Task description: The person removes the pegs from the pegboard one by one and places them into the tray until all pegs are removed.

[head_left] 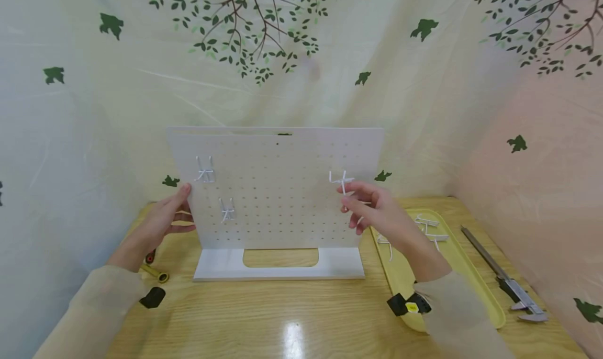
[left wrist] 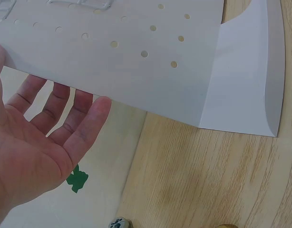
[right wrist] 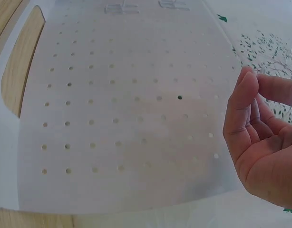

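Note:
A white pegboard (head_left: 282,191) stands upright on its white base (head_left: 219,265). With the thumb in front and the fingers behind, my left hand (head_left: 162,220) holds the board's left edge. Two white wire hooks, an upper one (head_left: 204,174) and a lower one (head_left: 228,211), hang on the left part of the board. My right hand (head_left: 377,204) pinches another white pegboard hook (head_left: 341,180) in front of the board's right side. Whether that hook touches the board I cannot tell. In the right wrist view the thumb and index finger (right wrist: 248,85) meet, but the hook cannot be made out.
Right of the board, a yellow tray (head_left: 400,306) carries several white hooks (head_left: 438,238), partly behind my right forearm. A caliper (head_left: 499,275) lies beyond the tray. Near my left wrist are a yellow ring-ended tool (head_left: 155,273) and a red-and-black object (head_left: 150,257). Printed cloth hangs behind.

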Demonstrator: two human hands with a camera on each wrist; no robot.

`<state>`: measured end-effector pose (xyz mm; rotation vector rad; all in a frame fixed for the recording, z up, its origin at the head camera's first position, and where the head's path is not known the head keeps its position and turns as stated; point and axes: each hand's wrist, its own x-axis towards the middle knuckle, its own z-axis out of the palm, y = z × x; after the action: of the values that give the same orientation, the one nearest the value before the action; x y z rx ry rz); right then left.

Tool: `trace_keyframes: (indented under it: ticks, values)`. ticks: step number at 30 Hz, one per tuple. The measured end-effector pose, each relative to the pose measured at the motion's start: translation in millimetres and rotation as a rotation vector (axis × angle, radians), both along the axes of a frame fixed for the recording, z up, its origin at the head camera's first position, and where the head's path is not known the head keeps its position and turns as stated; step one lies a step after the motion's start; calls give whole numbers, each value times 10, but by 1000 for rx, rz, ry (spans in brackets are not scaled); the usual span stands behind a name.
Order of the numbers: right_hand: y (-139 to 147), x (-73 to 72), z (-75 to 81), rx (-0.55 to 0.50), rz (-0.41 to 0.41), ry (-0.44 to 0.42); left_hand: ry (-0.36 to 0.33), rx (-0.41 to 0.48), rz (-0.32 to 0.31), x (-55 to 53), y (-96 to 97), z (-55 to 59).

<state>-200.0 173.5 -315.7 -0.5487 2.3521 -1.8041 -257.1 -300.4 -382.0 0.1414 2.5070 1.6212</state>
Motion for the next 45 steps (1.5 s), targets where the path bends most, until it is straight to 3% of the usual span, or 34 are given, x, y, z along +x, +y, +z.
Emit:
trace_keyframes:
  ticks: [7,17,27,31,45]
  values:
    - [358,60,-167,75,-46,-23,-5,27,-1,22,34,-11]
    - [951,127,-549,204,-80,-70,0,17,-2,22,57,-21]
    - [1413,181,-899,227,-59,-209,0,18,6,28,64,-9]
    - [1523,212,-1066,240,-39,-282,3,12,7,30,64,-5]
    - [1537,236,-1462,227,78,-357,0,21,6,33,21,-1]
